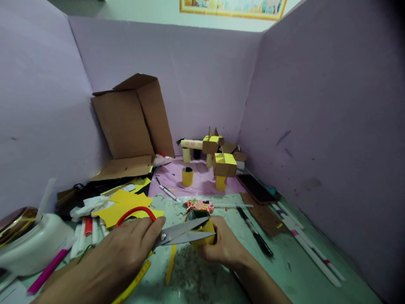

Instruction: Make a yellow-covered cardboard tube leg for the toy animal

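My left hand grips red-handled scissors, blades parted and pointing right. The blades reach a small yellow paper-covered tube, which my right hand holds closed around it just above the green table. A thin yellow paper strip lies under the scissors. A patterned red scrap sits just beyond the tube.
Yellow paper sheets and several markers lie at the left beside a white container. A cardboard box leans at the back. Yellow-and-brown cardboard figures and a yellow roll stand on pink paper. A phone and pens lie right.
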Tool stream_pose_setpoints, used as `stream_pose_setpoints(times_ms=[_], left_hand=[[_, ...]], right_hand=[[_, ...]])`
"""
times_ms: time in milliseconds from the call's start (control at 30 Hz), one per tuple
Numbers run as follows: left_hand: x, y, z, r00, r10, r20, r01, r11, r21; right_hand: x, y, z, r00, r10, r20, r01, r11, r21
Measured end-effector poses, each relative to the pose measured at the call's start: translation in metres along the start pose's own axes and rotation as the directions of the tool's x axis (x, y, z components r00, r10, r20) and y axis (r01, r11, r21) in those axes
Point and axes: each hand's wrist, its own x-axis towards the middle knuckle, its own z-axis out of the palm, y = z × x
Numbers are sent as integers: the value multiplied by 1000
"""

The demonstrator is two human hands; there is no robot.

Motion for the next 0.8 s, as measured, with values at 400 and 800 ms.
stream_pose_setpoints(times_ms=[400, 800], left_hand=[[4, 4, -7, 996, -23, 84, 18, 998, 57], [-7, 4, 3, 991, -117, 68, 125, 985, -122]], right_hand=[[0, 3, 1, 996, -25, -88, 20, 998, -55], [3, 7, -1, 995, -33, -94, 30, 999, -29]])
